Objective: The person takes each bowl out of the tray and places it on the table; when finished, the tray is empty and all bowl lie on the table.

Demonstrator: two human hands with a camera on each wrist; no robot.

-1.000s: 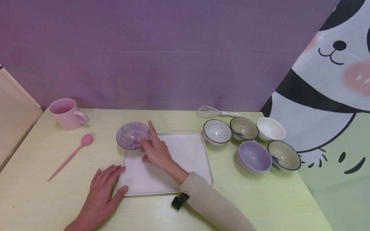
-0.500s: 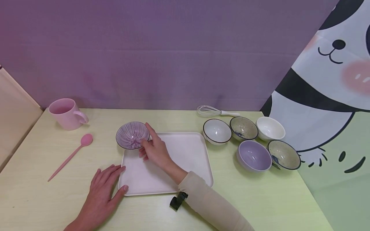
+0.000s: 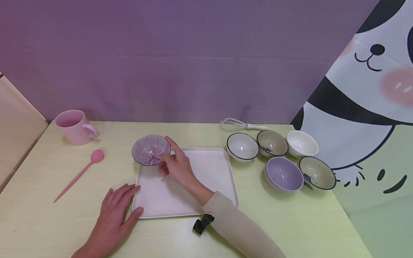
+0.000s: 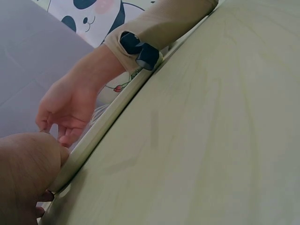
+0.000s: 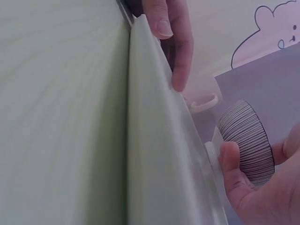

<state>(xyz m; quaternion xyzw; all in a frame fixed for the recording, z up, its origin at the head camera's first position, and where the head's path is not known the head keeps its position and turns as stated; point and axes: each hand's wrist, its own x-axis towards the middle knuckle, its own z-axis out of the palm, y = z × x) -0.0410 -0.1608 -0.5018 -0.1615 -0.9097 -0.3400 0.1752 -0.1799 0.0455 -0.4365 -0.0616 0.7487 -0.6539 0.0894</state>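
Observation:
A small bowl with thin purple stripes and a dark rim [image 3: 149, 148] is at the back left corner of a white rectangular tray [image 3: 209, 168]. My right hand [image 3: 181, 170] grips its right side, the thumb over the rim and the index finger along it. From the right wrist view, the bowl's striped outside [image 5: 248, 140] shows between thumb and fingers. Whether its foot touches anything is hard to tell. My left hand [image 3: 114, 215] lies with spread, relaxed fingers against the tray's front left edge. In the left wrist view, the back of that hand [image 4: 28, 171] hides most of its fingers.
Left of the tray are a pink mug [image 3: 73, 127] and a pink spoon [image 3: 79, 175]. To its right stand several bowls, including a lilac bowl [image 3: 284, 174] and a white bowl with a dark rim [image 3: 242, 147]. Behind them lies a whisk [image 3: 242, 124].
My right index finger has come down onto the bowl's rim. The striped bowl has shifted slightly to the right along with that hand. The left hand has stayed in place.

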